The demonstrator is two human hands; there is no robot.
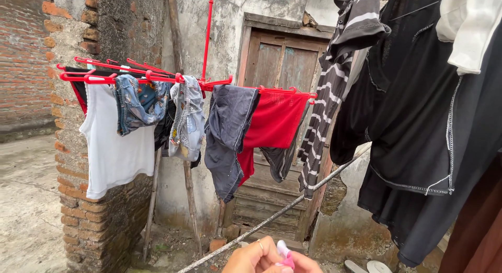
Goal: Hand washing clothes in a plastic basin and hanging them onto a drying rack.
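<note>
Nearest the lens, at the bottom edge, two hands pinch a small pink clothes peg (285, 256). The left hand (253, 257), a ring on one finger, curls around it; the right hand (306, 265) is mostly cut off, so its grip cannot be made out. The peg's long axis stands roughly upright, pale tip upward, its lower end hidden. Just beyond the fingers a clothesline (293, 204) slants up rightward. Well above hangs a red hanger rack (172, 77) with laundry.

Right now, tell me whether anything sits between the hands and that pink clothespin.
Nothing visible does. The hands already touch the pink clothespin at the bottom edge of the view, fingers closed around it. The clothesline runs just above them, apart from the pin.
</note>
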